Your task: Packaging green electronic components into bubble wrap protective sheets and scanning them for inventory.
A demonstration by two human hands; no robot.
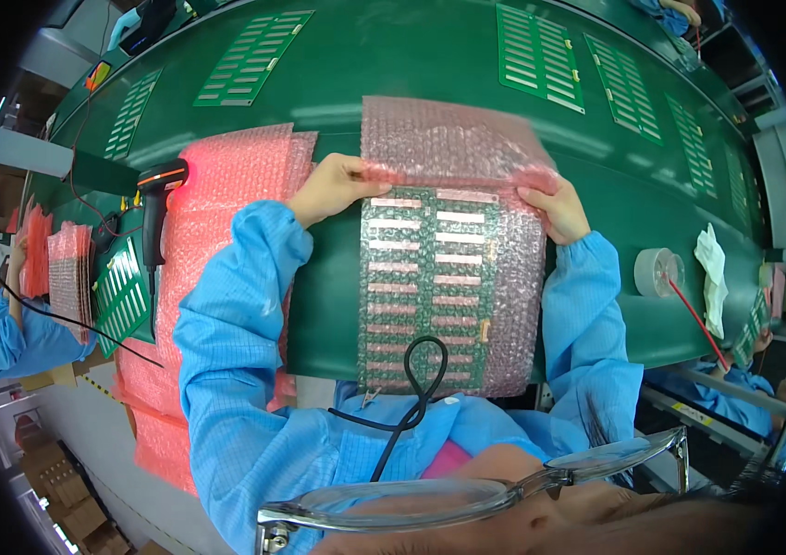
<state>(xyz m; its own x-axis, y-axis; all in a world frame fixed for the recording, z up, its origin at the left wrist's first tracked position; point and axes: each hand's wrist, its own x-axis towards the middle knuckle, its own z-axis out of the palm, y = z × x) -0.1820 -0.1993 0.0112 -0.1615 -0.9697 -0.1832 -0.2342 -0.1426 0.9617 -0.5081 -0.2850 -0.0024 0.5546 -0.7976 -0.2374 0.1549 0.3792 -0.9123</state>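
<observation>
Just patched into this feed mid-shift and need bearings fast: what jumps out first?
Dead centre, both hands, left hand and right hand, pinch the open mouth of a pink bubble-wrap bag with a green circuit panel inside it, over a green conveyor belt. To the left lies a stack of pink bubble bags beside a black handheld scanner. More green panels ride the belt beyond.

The circuit board [425, 287] only shows hazily through the pink bubble wrap [453, 148], so its details are hard to make out. Its near edge is partly hidden behind a black cable loop [419, 379]. Fingertips of both hands tuck under the wrap's fold.
</observation>
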